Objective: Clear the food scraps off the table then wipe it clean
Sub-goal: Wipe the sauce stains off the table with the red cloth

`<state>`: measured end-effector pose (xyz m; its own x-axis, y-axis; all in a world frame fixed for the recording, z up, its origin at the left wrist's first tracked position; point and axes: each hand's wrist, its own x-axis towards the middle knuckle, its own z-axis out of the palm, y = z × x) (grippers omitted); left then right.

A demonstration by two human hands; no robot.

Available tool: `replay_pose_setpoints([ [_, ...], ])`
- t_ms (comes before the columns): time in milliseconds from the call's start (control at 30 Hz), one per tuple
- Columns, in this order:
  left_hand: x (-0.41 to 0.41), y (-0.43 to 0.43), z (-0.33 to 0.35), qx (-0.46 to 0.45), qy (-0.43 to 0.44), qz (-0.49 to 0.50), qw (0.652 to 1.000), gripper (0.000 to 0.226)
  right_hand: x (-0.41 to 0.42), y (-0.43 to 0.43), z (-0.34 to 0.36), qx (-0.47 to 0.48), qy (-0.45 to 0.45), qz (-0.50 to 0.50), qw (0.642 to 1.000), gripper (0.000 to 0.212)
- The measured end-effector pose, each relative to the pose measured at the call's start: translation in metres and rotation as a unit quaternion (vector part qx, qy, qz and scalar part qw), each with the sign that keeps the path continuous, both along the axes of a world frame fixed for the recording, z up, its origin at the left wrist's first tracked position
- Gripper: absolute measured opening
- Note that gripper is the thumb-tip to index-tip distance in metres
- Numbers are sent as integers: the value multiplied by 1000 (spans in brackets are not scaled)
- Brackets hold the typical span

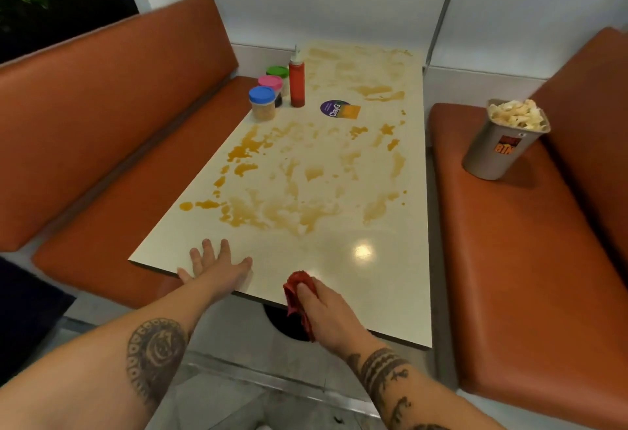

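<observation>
A cream table stretches away from me, smeared with orange-brown sauce stains over most of its middle and far end. My left hand lies flat and open on the near left corner, fingers spread. My right hand grips a crumpled red cloth at the near edge, the cloth touching the tabletop and hanging over the edge. A grey bin filled with pale food scraps sits on the right bench seat.
Three lidded jars, blue, pink and green, stand with a red squeeze bottle at the table's far left. A round sticker lies beside them. Orange benches flank both sides; a white wall closes the far end.
</observation>
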<state>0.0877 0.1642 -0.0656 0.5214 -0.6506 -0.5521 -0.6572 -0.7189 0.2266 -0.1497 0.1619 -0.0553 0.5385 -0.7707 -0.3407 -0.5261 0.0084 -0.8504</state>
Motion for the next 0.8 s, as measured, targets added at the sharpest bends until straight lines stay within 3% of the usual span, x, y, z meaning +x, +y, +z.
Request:
replay_pose_setpoints([
  [67,8,-1,12,-57,21,21,998,59,4,-5,15,117,-136,-134,974,40],
  [133,5,3,30,-145,65,72,985,47,15,-9,27,170,-208,-238,933,39],
  [200,-6,7,47,-272,196,174,926,37,29,-13,41,173,-241,-287,911,39],
  [267,-22,9,65,-327,348,256,841,30,48,-15,56,155,-261,-291,907,40],
  [400,-46,6,94,-304,509,243,768,56,82,-13,83,98,-239,-186,948,39],
  [467,-42,6,104,-313,558,281,715,68,99,-12,89,105,-225,-107,963,46],
  [533,-26,12,106,-323,576,329,675,62,109,-15,87,118,-209,-49,969,55],
  [633,9,21,95,-319,560,378,665,35,110,-33,77,129,-204,-62,968,49],
  [733,48,23,83,-327,542,455,627,24,96,-61,53,-12,-94,-86,992,34],
  [800,75,16,83,-357,498,475,631,21,72,-78,31,-122,27,-138,983,35],
])
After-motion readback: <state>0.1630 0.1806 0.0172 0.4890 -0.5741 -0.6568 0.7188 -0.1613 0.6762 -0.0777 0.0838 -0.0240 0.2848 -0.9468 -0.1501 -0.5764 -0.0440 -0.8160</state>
